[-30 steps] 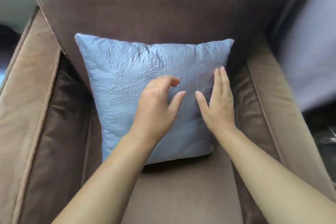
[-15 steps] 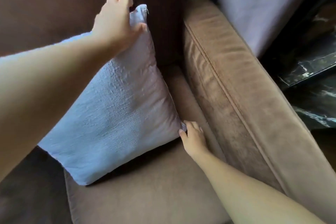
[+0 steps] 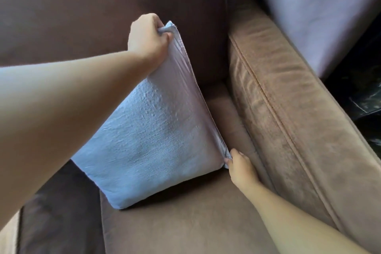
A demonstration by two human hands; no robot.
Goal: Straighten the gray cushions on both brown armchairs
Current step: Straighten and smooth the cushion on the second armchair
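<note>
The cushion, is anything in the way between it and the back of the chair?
Nothing visible. The gray cushion leans toward the brown backrest, held at two corners by the left hand and the right hand.

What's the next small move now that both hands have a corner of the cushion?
Probably pull the two corners gently apart to tauten that edge, then lean the cushion back. The left hand pinches the top corner and the right hand the lower corner by the armrest; the cushion sits skewed, angled off the backrest.
</note>
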